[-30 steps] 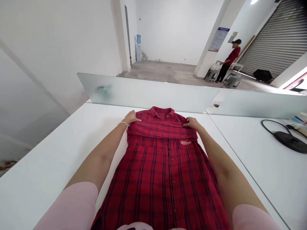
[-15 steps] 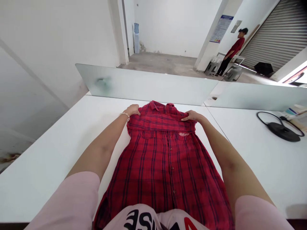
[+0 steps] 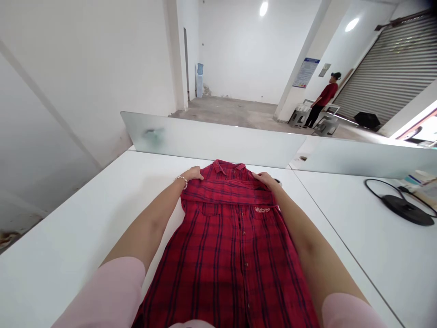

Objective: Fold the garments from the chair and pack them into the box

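A red plaid button-up shirt [image 3: 218, 250] lies front up on the white table, its collar at the far end and its lower part running toward my body. Both sleeves are folded across the chest, above an embroidered patch on the right. My left hand [image 3: 194, 173], with a beaded bracelet at the wrist, grips the shirt's left shoulder, thumb on top. At the right shoulder, close to the collar, my right hand [image 3: 266, 179] has its fingers closed on the cloth. A small, partly hidden dark and white object [image 3: 278, 182] shows beside my right wrist.
A frosted glass divider [image 3: 211, 139] runs along the back edge of the white table [image 3: 85, 214]. On the right lie a black round base with a cable [image 3: 406, 209] and some papers or packets [image 3: 421, 180]. Beyond the divider, a person in red [image 3: 322, 100] stands by stools.
The view has tilted up, so the scene sits lower. My right hand has shifted inward from the folded sleeve's outer end to the shoulder by the collar. My left hand stays at its shoulder.
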